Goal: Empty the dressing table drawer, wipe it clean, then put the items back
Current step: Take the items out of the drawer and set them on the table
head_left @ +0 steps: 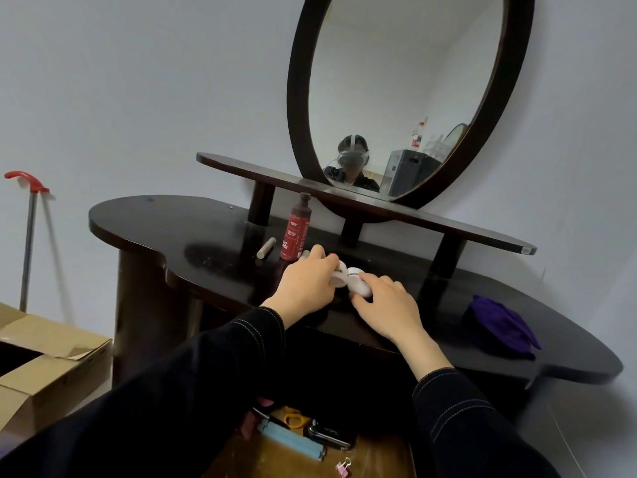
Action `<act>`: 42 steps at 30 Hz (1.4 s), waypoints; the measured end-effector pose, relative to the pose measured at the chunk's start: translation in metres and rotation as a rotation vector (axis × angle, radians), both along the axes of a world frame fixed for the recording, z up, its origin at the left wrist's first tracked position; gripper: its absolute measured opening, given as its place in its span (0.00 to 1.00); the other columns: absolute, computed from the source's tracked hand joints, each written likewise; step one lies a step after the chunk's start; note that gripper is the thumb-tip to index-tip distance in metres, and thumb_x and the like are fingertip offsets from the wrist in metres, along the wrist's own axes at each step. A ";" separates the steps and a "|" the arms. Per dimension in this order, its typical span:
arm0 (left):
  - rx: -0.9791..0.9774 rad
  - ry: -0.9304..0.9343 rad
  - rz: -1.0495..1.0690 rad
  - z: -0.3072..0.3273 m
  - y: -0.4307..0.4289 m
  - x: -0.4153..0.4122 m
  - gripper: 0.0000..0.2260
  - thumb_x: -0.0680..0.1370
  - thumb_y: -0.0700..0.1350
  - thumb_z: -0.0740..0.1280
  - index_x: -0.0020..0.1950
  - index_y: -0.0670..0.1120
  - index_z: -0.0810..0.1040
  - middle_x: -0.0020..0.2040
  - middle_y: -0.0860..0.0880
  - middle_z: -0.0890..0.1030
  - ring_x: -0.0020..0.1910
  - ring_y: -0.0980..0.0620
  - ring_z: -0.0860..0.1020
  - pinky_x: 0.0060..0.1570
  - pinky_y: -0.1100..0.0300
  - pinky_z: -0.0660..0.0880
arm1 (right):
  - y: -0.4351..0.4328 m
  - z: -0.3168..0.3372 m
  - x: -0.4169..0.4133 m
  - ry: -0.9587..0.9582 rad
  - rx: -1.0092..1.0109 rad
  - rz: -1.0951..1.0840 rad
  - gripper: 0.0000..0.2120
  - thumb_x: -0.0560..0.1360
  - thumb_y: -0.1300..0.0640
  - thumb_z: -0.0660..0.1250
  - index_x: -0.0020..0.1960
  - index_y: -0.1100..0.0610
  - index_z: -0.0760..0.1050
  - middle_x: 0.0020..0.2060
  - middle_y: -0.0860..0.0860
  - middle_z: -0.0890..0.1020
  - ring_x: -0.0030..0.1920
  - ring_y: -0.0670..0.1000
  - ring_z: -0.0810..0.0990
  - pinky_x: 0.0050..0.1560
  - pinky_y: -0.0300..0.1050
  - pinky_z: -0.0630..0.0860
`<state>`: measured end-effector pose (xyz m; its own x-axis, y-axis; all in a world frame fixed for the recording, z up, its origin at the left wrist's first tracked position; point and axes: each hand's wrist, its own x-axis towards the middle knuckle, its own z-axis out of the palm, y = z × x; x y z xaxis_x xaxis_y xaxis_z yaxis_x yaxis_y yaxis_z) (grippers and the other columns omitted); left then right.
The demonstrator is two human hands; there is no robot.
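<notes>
The fingers (319, 254) of your left hand (305, 282) are bent and close together, and they pinch a small white jar (339, 274) with writing on it. The fingers (376, 281) of your right hand (387, 303) are bent over a round white pot (359, 288) and hold it from the right side. The jar and the pot touch each other. Both sit on the dressing table (172, 229), near its front edge and just to the right of the red bottle (294, 232).

This looks like the emptying step. Put both things down flat before you let go, because round things can roll. Keep them back from the edge. Do not bump the red bottle, as it is tall and could tip over. Leave room near the purple cloth (499, 326) on the right, since you will want it for wiping.

Both palms face down, and both wrists are low over the table. Your arms, in dark sleeves, reach away from you over the open drawer (379, 455). The drawer is close to you, at the bottom. It holds yellow scissors (293, 418), blue tubes (293, 441), a black case (331, 436) and a pink clip (343, 464). Take those out next.
</notes>
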<state>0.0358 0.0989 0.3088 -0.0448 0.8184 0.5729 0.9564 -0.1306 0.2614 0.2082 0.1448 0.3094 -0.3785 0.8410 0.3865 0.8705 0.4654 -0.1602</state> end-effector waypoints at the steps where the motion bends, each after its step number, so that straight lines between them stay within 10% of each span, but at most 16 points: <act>1: 0.011 -0.019 0.000 -0.001 -0.001 0.000 0.12 0.78 0.41 0.63 0.62 0.45 0.74 0.57 0.46 0.71 0.46 0.48 0.71 0.39 0.55 0.68 | -0.001 0.000 0.000 -0.008 -0.005 0.005 0.25 0.80 0.41 0.58 0.75 0.43 0.66 0.61 0.49 0.76 0.62 0.55 0.73 0.56 0.51 0.71; 9: 0.114 -0.111 -0.020 -0.001 -0.021 0.000 0.10 0.76 0.41 0.66 0.57 0.46 0.73 0.53 0.49 0.71 0.35 0.50 0.72 0.29 0.63 0.60 | -0.027 0.003 0.005 0.153 0.057 0.006 0.21 0.80 0.44 0.62 0.69 0.53 0.68 0.59 0.52 0.77 0.58 0.56 0.77 0.50 0.52 0.76; 15: 0.265 -0.429 -0.012 -0.015 -0.065 0.010 0.01 0.75 0.42 0.67 0.43 0.47 0.76 0.38 0.54 0.79 0.45 0.51 0.79 0.42 0.54 0.76 | -0.069 -0.022 0.021 0.301 0.220 -0.156 0.10 0.79 0.49 0.61 0.52 0.50 0.79 0.50 0.45 0.80 0.52 0.51 0.77 0.47 0.48 0.72; 20: 0.415 -0.462 -0.212 -0.051 -0.117 0.025 0.04 0.75 0.43 0.64 0.46 0.51 0.77 0.37 0.57 0.76 0.38 0.56 0.75 0.39 0.63 0.72 | -0.123 -0.098 0.038 0.414 0.551 -0.050 0.19 0.77 0.59 0.63 0.67 0.57 0.77 0.68 0.53 0.77 0.72 0.55 0.72 0.75 0.55 0.64; 24: 0.150 -0.246 -0.337 -0.144 -0.140 0.036 0.05 0.75 0.45 0.62 0.48 0.51 0.76 0.42 0.57 0.76 0.40 0.59 0.76 0.39 0.64 0.73 | -0.147 -0.170 0.068 0.411 0.298 0.117 0.15 0.78 0.58 0.64 0.64 0.52 0.75 0.66 0.48 0.75 0.64 0.47 0.75 0.58 0.43 0.78; 28: -0.333 -0.272 -0.260 -0.220 -0.127 0.041 0.06 0.77 0.44 0.64 0.49 0.51 0.80 0.45 0.55 0.81 0.44 0.53 0.79 0.43 0.55 0.76 | -0.152 -0.222 0.092 0.163 -0.236 0.010 0.07 0.82 0.52 0.62 0.59 0.45 0.74 0.55 0.41 0.77 0.43 0.39 0.75 0.39 0.29 0.69; 42: -0.711 -0.225 -0.343 -0.274 -0.118 0.053 0.08 0.78 0.42 0.62 0.48 0.49 0.80 0.43 0.53 0.82 0.42 0.53 0.80 0.39 0.59 0.76 | -0.162 -0.260 0.086 -0.571 -0.655 -0.191 0.11 0.79 0.59 0.67 0.61 0.54 0.75 0.56 0.53 0.82 0.55 0.56 0.83 0.53 0.49 0.79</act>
<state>0.0884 -0.0186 0.0345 0.2221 0.9717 -0.0804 0.8080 -0.1373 0.5730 0.2942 -0.0171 0.0496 -0.1968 0.8955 -0.3993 0.9523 0.2714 0.1393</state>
